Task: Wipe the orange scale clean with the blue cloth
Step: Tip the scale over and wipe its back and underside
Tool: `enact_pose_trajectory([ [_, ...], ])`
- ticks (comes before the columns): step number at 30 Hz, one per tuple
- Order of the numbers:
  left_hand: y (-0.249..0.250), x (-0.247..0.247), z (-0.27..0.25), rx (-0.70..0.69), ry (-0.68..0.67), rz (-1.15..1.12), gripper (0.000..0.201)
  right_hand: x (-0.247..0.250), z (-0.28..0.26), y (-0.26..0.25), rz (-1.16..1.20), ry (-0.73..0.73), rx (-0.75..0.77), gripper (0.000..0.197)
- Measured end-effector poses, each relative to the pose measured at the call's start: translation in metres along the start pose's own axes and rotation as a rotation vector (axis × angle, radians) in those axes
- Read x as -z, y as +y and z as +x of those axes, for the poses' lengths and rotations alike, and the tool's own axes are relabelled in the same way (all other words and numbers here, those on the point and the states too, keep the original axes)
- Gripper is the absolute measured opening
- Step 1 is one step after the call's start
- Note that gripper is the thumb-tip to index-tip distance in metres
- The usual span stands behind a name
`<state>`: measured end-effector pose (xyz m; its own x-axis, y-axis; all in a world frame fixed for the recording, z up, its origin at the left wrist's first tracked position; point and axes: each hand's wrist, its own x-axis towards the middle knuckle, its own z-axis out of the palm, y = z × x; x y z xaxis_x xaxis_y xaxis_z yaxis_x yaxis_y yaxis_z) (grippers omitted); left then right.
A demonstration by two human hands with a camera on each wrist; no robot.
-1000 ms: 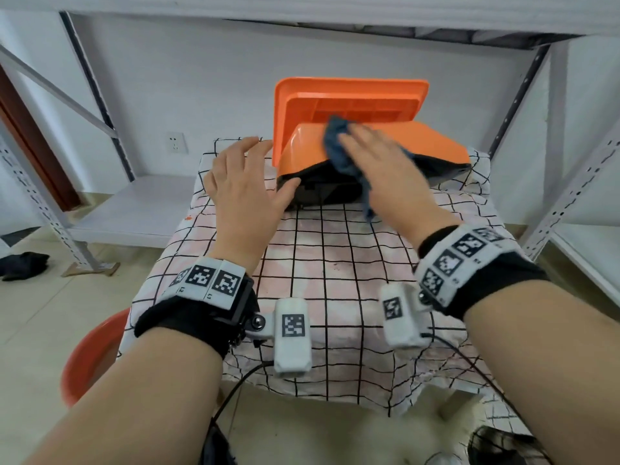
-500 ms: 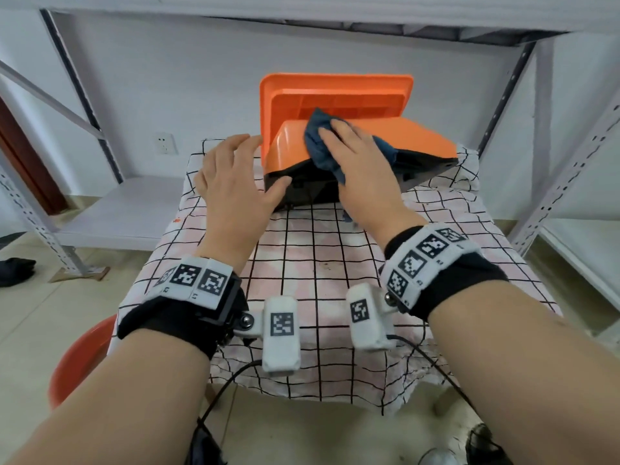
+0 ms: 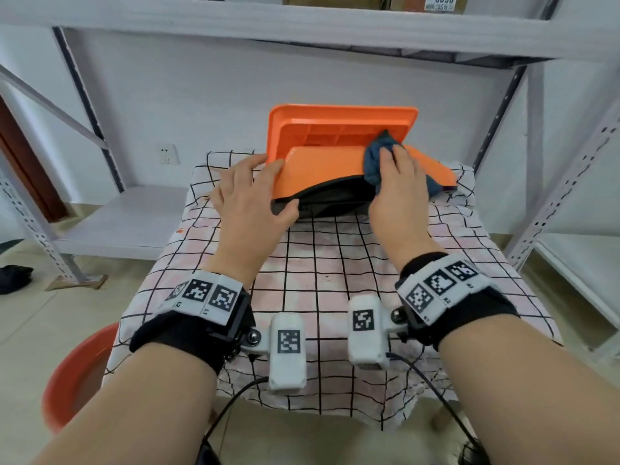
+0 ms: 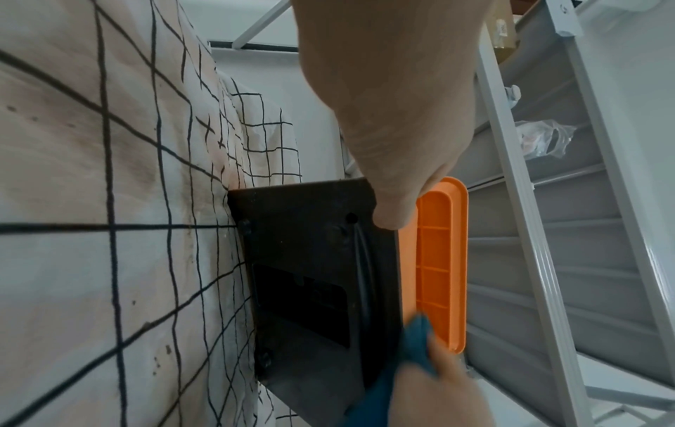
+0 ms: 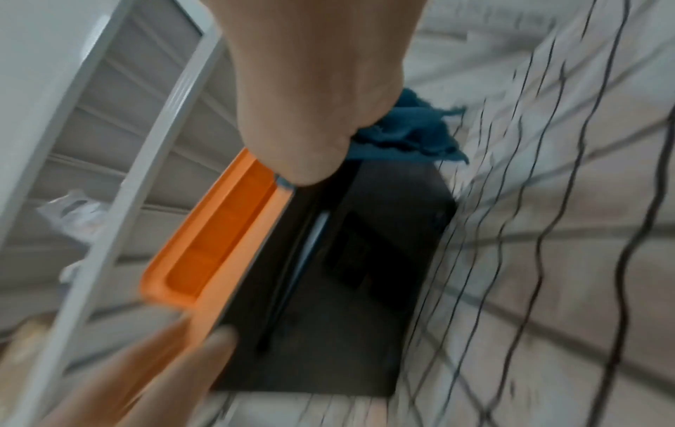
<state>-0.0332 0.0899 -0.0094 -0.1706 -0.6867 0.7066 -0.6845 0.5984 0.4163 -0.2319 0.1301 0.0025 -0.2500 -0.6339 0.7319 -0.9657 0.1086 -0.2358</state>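
Both hands are on the orange scale point(image 3: 325, 169), tipped on edge at centre frame on the checked tablecloth point(image 3: 322, 263), black underside toward the camera; its long axis runs left to right across the frame; the right hand point(image 3: 399, 182) bunches the blue cloth point(image 3: 377, 152) under curled fingers at the right end; unwiped orange probably lies leftward; the left hand point(image 3: 248, 196), fingers straight, braces the left edge.

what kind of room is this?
Likely a storeroom or stockroom: bare metal shelving around a small table under a checked cloth, cartons on the top shelf, tiled floor, orange scale mid-clean.
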Motion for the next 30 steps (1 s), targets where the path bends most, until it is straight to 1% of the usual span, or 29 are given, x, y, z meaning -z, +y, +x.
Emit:
enact_pose_trajectory([
  [3, -0.003, 0.001, 0.002, 0.025, -0.006, -0.03, 0.058, -0.008, -0.001, -0.039, 0.107, -0.089, 0.317, 0.056],
  [4, -0.004, 0.001, 0.002, 0.038, -0.014, -0.039, 0.058, -0.008, 0.0, -0.045, 0.111, -0.14, 0.391, 0.056],
  [6, -0.006, 0.004, 0.003, 0.051, -0.032, -0.044, 0.059, -0.004, 0.006, -0.043, 0.079, -0.206, 0.481, 0.056],
  [8, -0.006, 0.006, 0.003, 0.043, -0.044, -0.034, 0.059, 0.002, 0.011, -0.025, 0.046, -0.204, 0.502, 0.057],
  [9, -0.006, 0.006, 0.003, 0.041, -0.046, -0.033, 0.059, 0.004, 0.011, -0.012, 0.037, -0.187, 0.468, 0.057],
  [10, -0.006, 0.006, 0.003, 0.043, -0.047, -0.036, 0.058, 0.008, 0.009, 0.001, 0.028, -0.16, 0.397, 0.057],
  [13, -0.006, 0.004, 0.003, 0.032, -0.043, -0.04, 0.054, 0.019, -0.002, 0.04, -0.062, -0.046, 0.126, 0.053],
  [15, -0.006, 0.004, 0.002, 0.011, -0.04, -0.035, 0.054, 0.025, -0.007, 0.055, -0.172, -0.032, -0.001, 0.05],
  [16, -0.006, 0.004, 0.002, 0.001, -0.038, -0.032, 0.055, 0.028, -0.006, 0.059, -0.184, -0.017, -0.05, 0.048],
  [17, -0.006, 0.005, 0.002, -0.004, -0.038, -0.026, 0.056, 0.03, -0.003, 0.06, -0.146, 0.014, -0.105, 0.045],
  [19, -0.006, 0.007, 0.002, -0.002, -0.045, -0.007, 0.057, 0.037, 0.006, 0.05, 0.049, 0.135, -0.247, 0.04],
  [21, -0.006, 0.007, 0.002, -0.006, -0.04, 0.001, 0.058, 0.04, 0.016, 0.036, 0.199, 0.239, -0.315, 0.04],
  [23, -0.006, 0.008, 0.001, -0.013, -0.029, -0.005, 0.058, 0.037, 0.024, 0.02, 0.219, 0.226, -0.267, 0.039],
  [25, -0.007, 0.008, 0.0, -0.015, -0.027, -0.015, 0.058, 0.03, 0.028, 0.004, 0.186, 0.186, -0.164, 0.04],
  [28, -0.009, 0.007, 0.001, -0.01, -0.021, -0.017, 0.057, 0.02, 0.024, -0.026, 0.083, 0.129, 0.097, 0.043],
  [30, -0.008, 0.006, 0.001, -0.005, -0.02, -0.02, 0.056, 0.016, 0.023, -0.046, 0.059, 0.125, 0.245, 0.041],
])
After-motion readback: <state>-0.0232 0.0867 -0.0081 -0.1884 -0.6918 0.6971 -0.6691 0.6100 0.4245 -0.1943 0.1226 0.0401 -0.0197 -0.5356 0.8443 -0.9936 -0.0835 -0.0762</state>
